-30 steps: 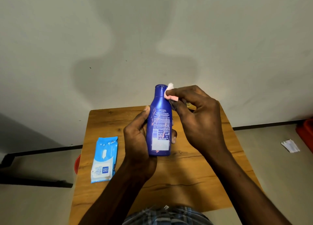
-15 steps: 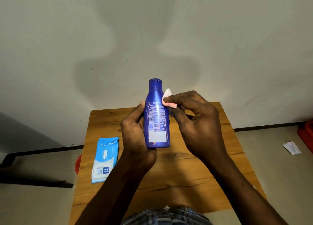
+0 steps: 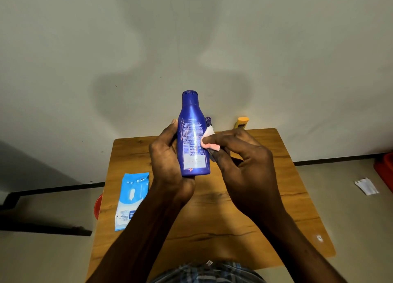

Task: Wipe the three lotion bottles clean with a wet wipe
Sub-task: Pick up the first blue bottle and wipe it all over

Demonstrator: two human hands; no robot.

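My left hand (image 3: 170, 163) grips the blue lotion bottle (image 3: 193, 138) upright above the table (image 3: 276, 197), at centre. My right hand (image 3: 240, 161) pinches the wet wipe (image 3: 209, 139) against its 3 o'clock flank. Judgement: glossy plastic, light, stiff, probably slippery when damp; best held low on the body. A purple bottle (image 3: 208, 121) and a yellow bottle (image 3: 242, 123) stand at 12–1 o'clock, behind; the wipe pack (image 3: 131, 199) lies at 8 o'clock. Nothing obstructs.
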